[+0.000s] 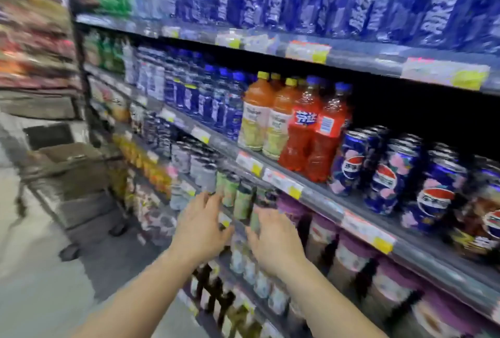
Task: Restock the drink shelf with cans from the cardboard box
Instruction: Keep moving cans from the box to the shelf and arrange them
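Reaching in with both hands now, at the row of slim green cans (238, 197) on the drink shelf (319, 197). The left hand (201, 225) has its fingers spread and fairly straight, tips right up against the nearest can, and nothing looks held in it. The right hand (273, 237) sits just beside it, fingers loosely bent toward a can directly ahead of its fingertips; the blur is heavy, so whether it actually grips that can or only touches it, I cannot tell. Those green cans stand upright just beyond both sets of fingertips, between the two hands and slightly above them. My read on handling: full cans like these should be stiff, fairly weighty for their size and smooth-sided, so a wrap around the middle of the body is the safe hold, thumb on one side and fingers opposite; pinching the rim invites a slip, and a knock could topple neighbours in that tight row. Off to the far left of the left hand, well apart, a cardboard box (67, 156) rides on a cart on the aisle floor. Up and to the right of the right hand stand the blue cola cans (389, 175) and orange bottles (305, 132).
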### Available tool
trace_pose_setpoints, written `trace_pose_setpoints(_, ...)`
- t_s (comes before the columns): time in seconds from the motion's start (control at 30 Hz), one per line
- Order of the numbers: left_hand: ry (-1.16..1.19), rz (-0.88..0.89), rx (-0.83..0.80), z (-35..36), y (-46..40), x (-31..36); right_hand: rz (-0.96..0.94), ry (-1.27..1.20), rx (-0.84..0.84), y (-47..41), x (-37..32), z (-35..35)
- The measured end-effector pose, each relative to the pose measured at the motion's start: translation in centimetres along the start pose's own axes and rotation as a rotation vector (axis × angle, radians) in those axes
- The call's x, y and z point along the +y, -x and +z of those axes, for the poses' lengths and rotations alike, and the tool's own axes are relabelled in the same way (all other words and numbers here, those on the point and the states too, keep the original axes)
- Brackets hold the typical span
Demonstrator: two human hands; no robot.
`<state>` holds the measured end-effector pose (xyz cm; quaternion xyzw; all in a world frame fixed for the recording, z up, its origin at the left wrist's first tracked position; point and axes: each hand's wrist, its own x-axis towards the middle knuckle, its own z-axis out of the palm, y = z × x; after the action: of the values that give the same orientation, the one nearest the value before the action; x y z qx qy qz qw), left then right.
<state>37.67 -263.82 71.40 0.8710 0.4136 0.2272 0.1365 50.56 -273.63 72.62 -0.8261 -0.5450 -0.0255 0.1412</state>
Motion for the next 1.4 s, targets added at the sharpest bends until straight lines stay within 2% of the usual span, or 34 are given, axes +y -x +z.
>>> trace_pose_setpoints(0.1, -0.272, -0.09, -0.052, -3.0, -1.1, -9.6, -0.077, 0.083, -0.028, -5.0, -9.2, 4.7)
trace_pose_setpoints(0.2, -0.366, -0.192, -0.097, -5.5, -1.7, -17.7, -0.183, 0.099, 0.033, -8.7, -17.0, 8.4)
trace_pose_setpoints(0.33, -0.36, -0.351, -0.103, -7.4, -2.6, -26.1, -0.294, 0.053, -0.153, -13.1, -24.7, 12.6)
trace_pose_setpoints(0.5, -0.359, -0.533, -0.137, -9.2, -5.6, -35.6, -0.425, 0.05, -0.218, -20.3, -33.6, 18.2)
trace_pose_setpoints(0.8, -0.386, -0.742, -0.046, -13.5, -16.8, -53.0, -0.621, -0.011, -0.318, -37.8, -48.4, 25.1)
trace_pose_setpoints(1.0, -0.363, -0.895, -0.063, -16.1, -21.7, -63.6, -0.704, -0.049, -0.368, -46.8, -58.1, 30.0)
trace_pose_setpoints(1.2, -0.346, -0.924, -0.085, -18.2, -27.2, -77.2, -0.676, -0.058, -0.438, -54.9, -67.9, 36.7)
trace_pose_setpoints(1.4, -0.368, -0.757, -0.164, -22.0, -35.4, -90.6, -0.505, -0.091, -0.433, -63.6, -77.8, 41.9)
